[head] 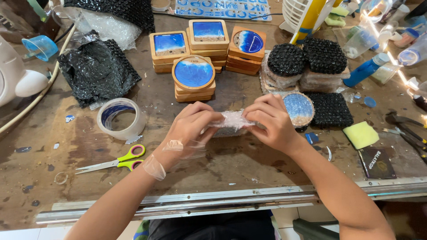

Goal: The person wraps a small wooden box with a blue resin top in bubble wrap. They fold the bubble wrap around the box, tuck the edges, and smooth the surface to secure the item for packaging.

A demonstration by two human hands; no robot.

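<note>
Both hands clasp a bubble-wrapped bundle [231,122] at mid-table: left hand [192,124] fingers curled over its left end, right hand [271,120] pinching the right. Tape roll [121,118] and scissors [114,161] lie left; stacked blue-topped wooden coasters [194,75] sit behind.

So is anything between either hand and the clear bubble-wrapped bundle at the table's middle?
Nothing visible: the left hand and right hand both grip the clear bubble-wrapped bundle directly. Pieces of clear tape cling to the left wrist.
</note>
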